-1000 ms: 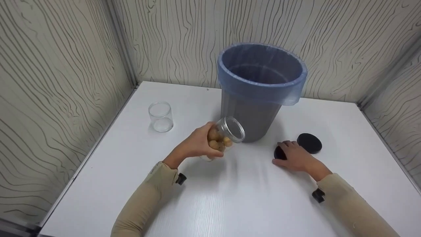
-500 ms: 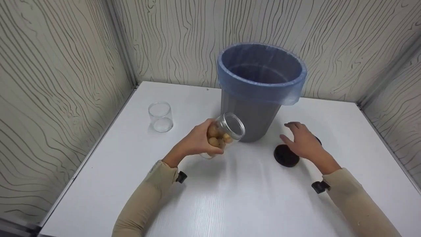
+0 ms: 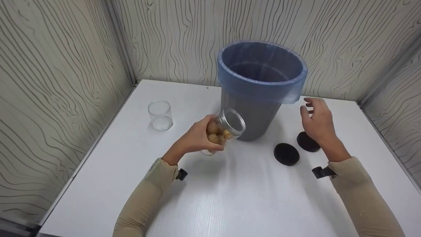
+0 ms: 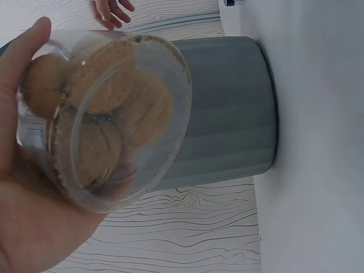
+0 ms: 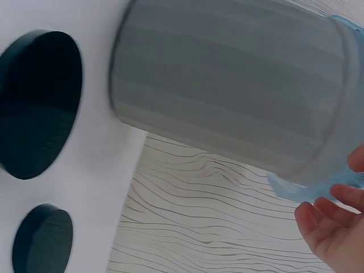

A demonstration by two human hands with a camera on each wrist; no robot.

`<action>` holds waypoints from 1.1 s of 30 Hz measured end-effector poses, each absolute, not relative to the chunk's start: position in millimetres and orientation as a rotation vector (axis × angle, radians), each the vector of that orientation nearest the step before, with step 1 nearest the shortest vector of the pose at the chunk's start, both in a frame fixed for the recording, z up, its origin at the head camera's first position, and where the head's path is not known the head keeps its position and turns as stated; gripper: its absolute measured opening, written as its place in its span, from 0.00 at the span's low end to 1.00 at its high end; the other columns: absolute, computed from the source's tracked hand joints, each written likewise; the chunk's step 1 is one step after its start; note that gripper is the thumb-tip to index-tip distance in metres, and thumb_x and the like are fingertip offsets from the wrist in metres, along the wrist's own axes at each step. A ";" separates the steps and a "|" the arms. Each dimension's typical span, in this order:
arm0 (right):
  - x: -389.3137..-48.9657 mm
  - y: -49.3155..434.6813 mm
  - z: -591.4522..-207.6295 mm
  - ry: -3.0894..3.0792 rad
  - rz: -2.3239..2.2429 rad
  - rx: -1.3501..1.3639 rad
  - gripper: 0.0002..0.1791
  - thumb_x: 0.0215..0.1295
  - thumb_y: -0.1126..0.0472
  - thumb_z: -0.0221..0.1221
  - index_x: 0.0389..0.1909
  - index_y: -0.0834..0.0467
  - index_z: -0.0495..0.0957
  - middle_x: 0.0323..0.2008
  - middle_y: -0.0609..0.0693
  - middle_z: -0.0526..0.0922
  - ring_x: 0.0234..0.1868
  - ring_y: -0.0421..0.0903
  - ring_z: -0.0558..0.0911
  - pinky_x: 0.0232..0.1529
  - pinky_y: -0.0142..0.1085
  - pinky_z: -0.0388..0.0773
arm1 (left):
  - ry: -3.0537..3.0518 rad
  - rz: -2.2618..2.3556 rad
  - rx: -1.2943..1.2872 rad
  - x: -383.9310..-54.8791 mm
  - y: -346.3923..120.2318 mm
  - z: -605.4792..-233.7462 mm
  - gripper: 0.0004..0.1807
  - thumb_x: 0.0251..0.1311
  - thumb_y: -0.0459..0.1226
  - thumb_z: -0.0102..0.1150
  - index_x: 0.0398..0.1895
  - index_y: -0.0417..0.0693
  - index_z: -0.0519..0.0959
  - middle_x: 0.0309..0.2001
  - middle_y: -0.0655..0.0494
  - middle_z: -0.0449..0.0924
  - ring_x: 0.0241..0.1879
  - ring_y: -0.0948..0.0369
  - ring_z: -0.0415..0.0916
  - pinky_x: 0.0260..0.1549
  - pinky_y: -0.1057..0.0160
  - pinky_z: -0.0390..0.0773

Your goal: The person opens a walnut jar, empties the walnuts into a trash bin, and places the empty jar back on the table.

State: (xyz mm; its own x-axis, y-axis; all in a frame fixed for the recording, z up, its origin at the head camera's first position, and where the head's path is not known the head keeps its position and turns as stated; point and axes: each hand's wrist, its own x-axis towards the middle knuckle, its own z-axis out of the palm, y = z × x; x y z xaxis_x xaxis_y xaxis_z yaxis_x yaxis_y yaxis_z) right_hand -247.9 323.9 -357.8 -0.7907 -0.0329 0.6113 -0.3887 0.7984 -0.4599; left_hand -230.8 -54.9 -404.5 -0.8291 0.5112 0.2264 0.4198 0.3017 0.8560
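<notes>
The left hand is grasping a clear jar, its thumb and fingers spreading as wide as the jar's body and curling firmly round it. The jar is hanging above the white table, just in front of the bin, and is tilting so that its uncovered mouth is facing up and away to the right. The right hand is released: it is hovering near the right side of the bin, its fingers bending loosely and its thumb standing apart from them.

Inside the jar, several brown, rounded pieces are lying piled together; through the smeared base in the left wrist view they seem to be cookies, though the blur is leaving that uncertain. The tall grey bin is standing upright at the back of the table, and a blue liner is covering its inside and folding down over the rim. A short clear glass container is standing upright on the left part of the table. Two black discs, one closer to the person and another farther right, are lying flat near each other, below the right hand.
</notes>
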 end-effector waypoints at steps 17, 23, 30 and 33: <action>-262.8 306.9 -296.5 -2.333 0.935 0.264 0.27 0.73 0.55 0.39 0.65 0.68 0.61 0.62 0.65 0.62 0.60 0.60 0.67 0.57 0.54 0.66 | 2.463 1.591 0.899 -230.7 -55.2 -404.7 0.52 0.36 0.47 0.78 0.67 0.53 0.60 0.53 0.61 0.72 0.48 0.63 0.74 0.46 0.62 0.76; -268.4 296.3 -283.1 -2.389 0.967 0.283 0.30 0.74 0.51 0.36 0.69 0.66 0.55 0.68 0.62 0.56 0.63 0.60 0.63 0.60 0.54 0.62 | 2.468 1.600 0.909 -231.0 -55.2 -404.1 0.51 0.35 0.48 0.77 0.66 0.52 0.60 0.53 0.60 0.72 0.48 0.63 0.74 0.46 0.61 0.75; -275.7 286.8 -270.8 -2.476 0.984 0.210 0.33 0.74 0.48 0.34 0.70 0.68 0.52 0.69 0.64 0.52 0.67 0.61 0.59 0.66 0.51 0.53 | 2.466 1.615 0.909 -227.4 -54.7 -393.9 0.51 0.36 0.46 0.78 0.67 0.51 0.60 0.55 0.59 0.71 0.49 0.63 0.73 0.48 0.62 0.74; -278.9 284.0 -268.5 -2.504 0.987 0.194 0.35 0.74 0.47 0.33 0.70 0.69 0.50 0.70 0.65 0.49 0.70 0.60 0.52 0.69 0.48 0.46 | 2.459 1.627 0.913 -227.4 -54.6 -391.1 0.51 0.36 0.44 0.78 0.67 0.51 0.60 0.56 0.59 0.71 0.50 0.62 0.73 0.48 0.61 0.74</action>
